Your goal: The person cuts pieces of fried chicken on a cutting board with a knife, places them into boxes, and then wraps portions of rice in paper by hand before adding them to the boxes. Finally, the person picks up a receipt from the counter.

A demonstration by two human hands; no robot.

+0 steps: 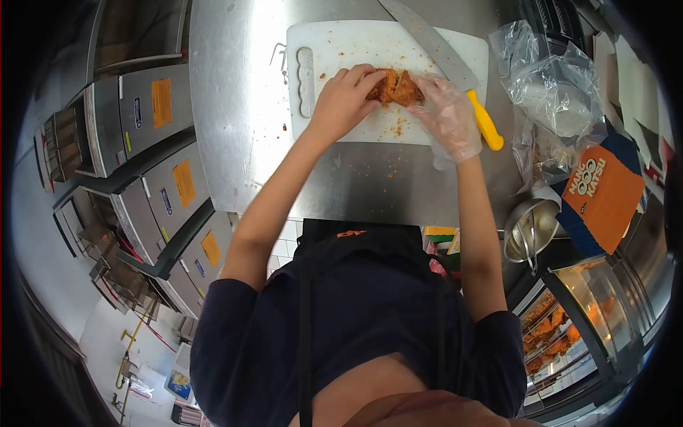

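On the white cutting board (341, 50), crumb-strewn, lies fried chicken (400, 88) with a brown breaded crust, split by a gap in its middle. My left hand (348, 98), bare, has its fingers curled around the chicken's left end. A loose clear plastic glove covers my right hand (448, 117), whose fingers are closed on the right end. Parts of the chicken are hidden under both hands. A large knife (486, 122) with a yellow handle rests across the board's right side, its blade pointing up and left, just beyond my right hand.
The steel table (235, 92) carries the board. At its right are a clear plastic bag (548, 99), a metal bowl (532, 231) with a utensil inside, and an orange box (605, 188). A glass display case (590, 306) holds fried pieces. Fryers (167, 185) stand left.
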